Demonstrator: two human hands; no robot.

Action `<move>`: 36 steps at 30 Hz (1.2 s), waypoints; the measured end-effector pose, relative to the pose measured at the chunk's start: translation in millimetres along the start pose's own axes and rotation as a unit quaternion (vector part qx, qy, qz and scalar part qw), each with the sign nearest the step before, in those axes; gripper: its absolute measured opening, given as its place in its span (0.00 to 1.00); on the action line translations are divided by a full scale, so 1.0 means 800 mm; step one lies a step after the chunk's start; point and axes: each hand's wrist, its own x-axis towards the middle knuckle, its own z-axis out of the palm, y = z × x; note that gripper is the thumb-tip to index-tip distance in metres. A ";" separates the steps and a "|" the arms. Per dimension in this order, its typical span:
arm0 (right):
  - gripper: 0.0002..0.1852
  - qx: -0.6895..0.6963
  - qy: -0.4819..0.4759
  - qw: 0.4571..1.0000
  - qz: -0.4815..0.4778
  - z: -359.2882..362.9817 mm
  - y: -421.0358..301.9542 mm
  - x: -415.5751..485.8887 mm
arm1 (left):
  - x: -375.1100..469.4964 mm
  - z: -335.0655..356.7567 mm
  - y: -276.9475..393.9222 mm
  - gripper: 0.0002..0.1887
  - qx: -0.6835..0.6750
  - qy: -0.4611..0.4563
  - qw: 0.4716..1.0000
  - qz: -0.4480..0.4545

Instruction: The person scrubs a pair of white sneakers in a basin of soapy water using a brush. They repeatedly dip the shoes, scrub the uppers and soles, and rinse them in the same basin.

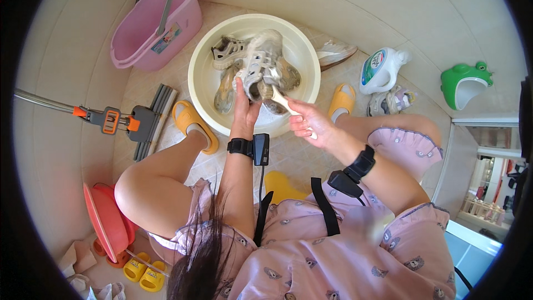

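My left hand (pixel 246 106) grips a wet, grey-white sneaker (pixel 263 56) near its heel, above a round cream plastic basin (pixel 306 104). In my right hand (pixel 310 123) is the pale handle of a scrub brush (pixel 284 99). The brush head meets the sneaker around its collar, close to my left fingers. Beneath, in the basin, lies another laced sneaker (pixel 229 52) on the left. Shoe soles (pixel 226 89) show under the held sneaker, partly hidden by it. Whitish water or suds cover part of the basin floor.
A pink mop bucket (pixel 156 33) and a flat squeegee mop (pixel 145 121) stand left. Right of the basin are a white shoe (pixel 336 54), a detergent bottle (pixel 381 71), another sneaker (pixel 389 102) and a green frog-shaped urinal (pixel 462 83). My feet wear yellow slippers (pixel 191 123) beside the basin.
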 end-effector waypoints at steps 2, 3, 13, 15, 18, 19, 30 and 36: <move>0.22 -0.133 0.008 0.990 -0.045 0.005 -0.009 -0.018 | -0.004 0.005 0.007 0.28 -0.028 0.005 1.000 -0.012; 0.22 -0.209 0.050 0.975 -0.051 0.009 -0.011 -0.026 | -0.006 0.008 0.010 0.28 -0.039 -0.002 0.999 -0.013; 0.20 -0.364 0.059 0.919 -0.135 0.033 -0.029 -0.065 | -0.011 0.039 0.010 0.23 -0.194 -0.076 0.977 -0.043; 0.20 -0.302 0.068 0.947 -0.091 0.032 -0.033 -0.065 | -0.012 0.043 0.011 0.23 -0.189 -0.083 0.977 -0.060; 0.21 -0.191 0.057 0.978 -0.056 0.028 -0.034 -0.051 | -0.016 0.044 0.010 0.25 -0.125 -0.085 0.988 -0.043; 0.22 -0.157 0.043 0.985 -0.058 0.027 -0.031 -0.044 | -0.016 0.043 0.008 0.24 -0.136 -0.056 0.988 -0.048; 0.23 -0.192 -0.022 0.979 -0.057 0.008 0.011 -0.001 | 0.001 0.019 0.012 0.25 -0.071 0.003 0.997 -0.007; 0.22 -0.261 0.043 0.960 -0.095 0.005 0.021 -0.005 | -0.004 0.024 0.019 0.28 0.017 0.091 0.994 0.064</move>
